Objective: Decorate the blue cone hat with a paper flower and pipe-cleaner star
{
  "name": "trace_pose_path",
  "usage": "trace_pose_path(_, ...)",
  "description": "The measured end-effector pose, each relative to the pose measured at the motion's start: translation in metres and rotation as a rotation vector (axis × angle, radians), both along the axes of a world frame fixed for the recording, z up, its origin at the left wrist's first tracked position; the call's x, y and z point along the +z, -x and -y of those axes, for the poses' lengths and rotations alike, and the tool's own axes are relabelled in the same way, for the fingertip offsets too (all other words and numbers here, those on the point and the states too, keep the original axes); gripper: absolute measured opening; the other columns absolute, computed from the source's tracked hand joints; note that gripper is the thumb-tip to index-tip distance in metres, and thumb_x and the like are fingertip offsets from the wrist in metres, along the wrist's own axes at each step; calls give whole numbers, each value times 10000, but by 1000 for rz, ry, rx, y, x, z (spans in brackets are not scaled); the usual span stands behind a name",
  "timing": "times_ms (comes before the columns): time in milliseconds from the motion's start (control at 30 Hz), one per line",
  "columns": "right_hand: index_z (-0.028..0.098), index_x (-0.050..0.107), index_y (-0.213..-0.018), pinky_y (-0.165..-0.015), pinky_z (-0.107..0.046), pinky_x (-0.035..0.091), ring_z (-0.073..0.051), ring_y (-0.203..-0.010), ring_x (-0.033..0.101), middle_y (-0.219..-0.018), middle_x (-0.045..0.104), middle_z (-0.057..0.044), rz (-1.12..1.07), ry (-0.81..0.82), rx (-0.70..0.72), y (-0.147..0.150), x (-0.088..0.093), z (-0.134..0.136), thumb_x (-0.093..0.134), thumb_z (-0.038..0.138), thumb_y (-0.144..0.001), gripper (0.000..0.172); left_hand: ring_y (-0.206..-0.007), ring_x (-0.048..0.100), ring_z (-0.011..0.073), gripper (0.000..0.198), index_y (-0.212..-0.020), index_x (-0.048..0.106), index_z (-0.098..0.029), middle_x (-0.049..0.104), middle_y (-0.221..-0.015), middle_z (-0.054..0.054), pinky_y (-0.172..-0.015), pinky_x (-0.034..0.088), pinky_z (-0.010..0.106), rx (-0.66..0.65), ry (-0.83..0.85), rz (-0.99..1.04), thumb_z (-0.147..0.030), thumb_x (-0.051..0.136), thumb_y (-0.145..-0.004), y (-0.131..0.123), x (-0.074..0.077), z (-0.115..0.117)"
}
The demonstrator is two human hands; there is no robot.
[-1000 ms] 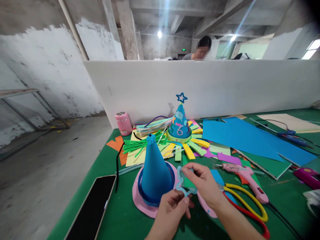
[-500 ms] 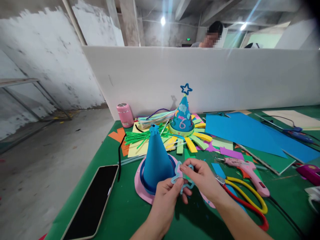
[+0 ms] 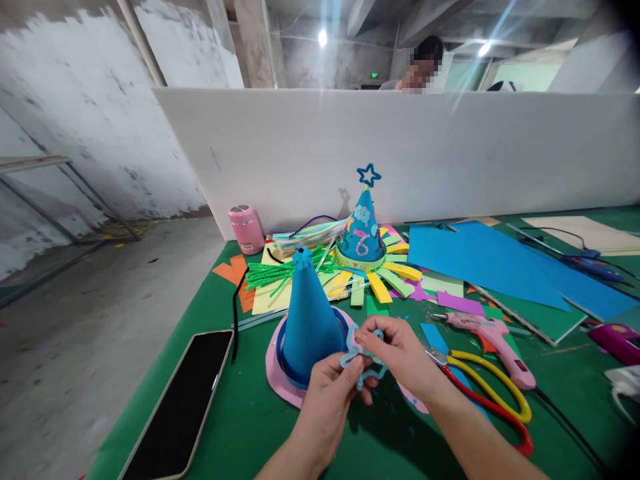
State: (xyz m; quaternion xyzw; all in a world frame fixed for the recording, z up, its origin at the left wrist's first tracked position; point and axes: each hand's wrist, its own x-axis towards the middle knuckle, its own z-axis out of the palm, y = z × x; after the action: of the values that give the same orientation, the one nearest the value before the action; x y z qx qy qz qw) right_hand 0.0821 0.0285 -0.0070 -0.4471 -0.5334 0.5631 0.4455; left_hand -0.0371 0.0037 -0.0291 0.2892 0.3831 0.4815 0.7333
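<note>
Between my hands is a light-blue pipe cleaner (image 3: 380,369) bent into a wavy outline, with a bit of pink inside it. My left hand (image 3: 334,387) pinches its lower left side between thumb and fingers. From the upper right my right hand (image 3: 395,347) grips it, fingertips bent over the top part. Just behind my left hand stands a blue paper cone hat (image 3: 309,320) on a pink round brim (image 3: 274,373). Its tip is cut into small tabs. Farther back, a decorated blue cone hat (image 3: 361,230) carries a star on top and a yellow and green fringed brim.
On the right lie scissors (image 3: 507,413) with red and yellow handles, a pink glue gun (image 3: 493,333) with its cord, and blue sheets (image 3: 480,260). A phone (image 3: 183,400) lies left; green pipe cleaners (image 3: 270,275) and a pink bottle (image 3: 247,230) are behind. A white partition (image 3: 280,147) borders the table.
The whole view has shifted slightly, so things sit a little farther left. Both hands keep hold of the pipe cleaner, with only slight finger movement.
</note>
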Motion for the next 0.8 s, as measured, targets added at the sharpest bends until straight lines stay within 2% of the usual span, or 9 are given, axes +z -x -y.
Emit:
trace_pose_path(133, 157, 521, -598, -406, -188, 368, -83, -439, 445, -481, 459, 53, 62, -46, -12, 0, 2, -1, 561, 309, -732, 207, -563, 457, 84, 147, -603, 627, -111, 539, -587, 5, -542, 373, 202, -8, -28, 8, -237, 635, -679, 3, -3, -2)
trace_pose_path(267, 160, 529, -606, -440, -197, 369, -92, -477, 467, -509, 489, 42, 108, -78, 6, -1, 4, -2, 543, 287, -751, 194, -631, 455, 98, 152, -597, 627, -113, 547, -623, 18, -586, 367, 202, 23, -28, 0, -231, 622, -693, 4, -3, -3)
trace_pose_path(533, 165, 491, -572, -476, -211, 382, -99, -485, 485, -505, 491, 41, 74, -89, 2, 2, 9, 0, 511, 240, -771, 213, -601, 448, 103, 132, -611, 637, -122, 556, -600, 21, -546, 351, 198, 118, -36, -26, -225, 619, -691, 1, 5, 2)
trace_pose_path(633, 173, 468, -579, -447, -198, 376, -90, -457, 477, -497, 445, 60, 64, -55, 40, 3, 12, 1, 520, 234, -759, 197, -604, 452, 108, 157, -570, 627, -123, 541, -574, 14, -582, 367, 210, 101, -65, -22, -229, 621, -686, 2, 4, 2)
trace_pose_path(800, 163, 500, -591, -432, -194, 364, -83, -453, 454, -533, 435, 60, 146, -53, 86, 3, 12, 1, 575, 236, -705, 154, -665, 461, 136, 145, -648, 654, -130, 548, -619, 27, -636, 377, 235, 42, -156, -130, -250, 598, -706, 5, -4, 2)
